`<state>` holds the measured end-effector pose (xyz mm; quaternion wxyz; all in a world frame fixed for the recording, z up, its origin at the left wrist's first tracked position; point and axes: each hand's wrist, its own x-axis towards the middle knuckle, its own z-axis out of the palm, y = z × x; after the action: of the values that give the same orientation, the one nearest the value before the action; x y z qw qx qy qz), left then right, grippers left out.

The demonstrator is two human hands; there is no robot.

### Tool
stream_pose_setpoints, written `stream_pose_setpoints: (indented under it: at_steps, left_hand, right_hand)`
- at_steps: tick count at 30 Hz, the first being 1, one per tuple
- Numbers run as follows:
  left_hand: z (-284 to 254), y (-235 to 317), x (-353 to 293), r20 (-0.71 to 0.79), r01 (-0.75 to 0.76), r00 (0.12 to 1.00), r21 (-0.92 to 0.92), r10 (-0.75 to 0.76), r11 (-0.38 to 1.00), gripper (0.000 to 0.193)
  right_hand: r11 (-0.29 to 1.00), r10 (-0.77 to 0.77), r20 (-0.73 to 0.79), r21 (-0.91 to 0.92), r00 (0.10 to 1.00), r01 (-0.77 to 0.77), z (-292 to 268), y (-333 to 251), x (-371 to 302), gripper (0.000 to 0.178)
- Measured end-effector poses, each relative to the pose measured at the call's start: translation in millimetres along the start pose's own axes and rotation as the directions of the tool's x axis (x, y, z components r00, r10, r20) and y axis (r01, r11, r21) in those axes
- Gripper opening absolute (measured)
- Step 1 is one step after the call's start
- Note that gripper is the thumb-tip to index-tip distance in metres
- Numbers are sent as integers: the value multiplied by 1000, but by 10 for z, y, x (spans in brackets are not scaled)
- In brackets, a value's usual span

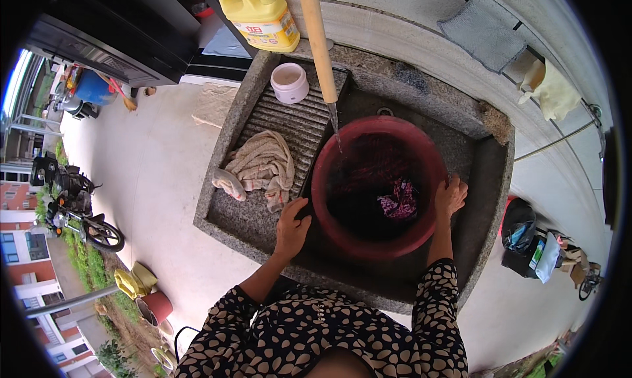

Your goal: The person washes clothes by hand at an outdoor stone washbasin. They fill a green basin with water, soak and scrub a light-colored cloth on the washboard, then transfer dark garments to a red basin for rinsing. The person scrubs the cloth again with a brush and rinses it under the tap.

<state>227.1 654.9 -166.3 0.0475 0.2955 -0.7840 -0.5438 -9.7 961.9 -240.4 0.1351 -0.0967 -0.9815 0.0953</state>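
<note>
A round red plastic basin (378,248) stands in a grey stone sink (471,266). Dark liquid fills it, and a pink-and-white patterned cloth (399,200) shows at the surface. My left hand (293,230) is at the basin's left side, fingers loosely bent and apart, with nothing visible in it. Against the right rim rests my right hand (450,195), its fingers spread along the outside. From a pale yellow pipe (318,42) above, a thin stream, seemingly water, runs down to the basin. A crumpled beige towel (263,167) lies on the ribbed washboard part (299,123), left of the basin.
A pink-white tub (289,83) stands on the washboard's far end. Beyond the sink is a yellow detergent jug (260,19). A pale cloth (552,92) hangs at right. Bags (526,243) lie on the floor at right; a motorcycle (76,203) and red bucket (155,307) are left.
</note>
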Motion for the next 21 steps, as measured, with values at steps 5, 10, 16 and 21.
stream_pose_setpoints:
  at_steps: [5,10,16,21]
  left_hand:
    - [-1096,88,433,-300,-217,824,617,481,756,49]
    - [-1492,-239,799,-176,-170,870,770,460,615,50]
    - [-1627,-237,1145,72,-210,977,441,199,873,48]
    - [-1969,153,1116,170,-177,949,-407,265,896,23]
  right_hand:
    - [874,-348,-123,317,929,369,-281,-724,-496,35]
    - [498,-572,-110,741,813,451,-470,-2374,-1397,42]
    - [732,-332,117,657,936,178,-51,-3450,-2009,33]
    - [-396,-216,420,787,881,-473,-318,-3334,-1549,12]
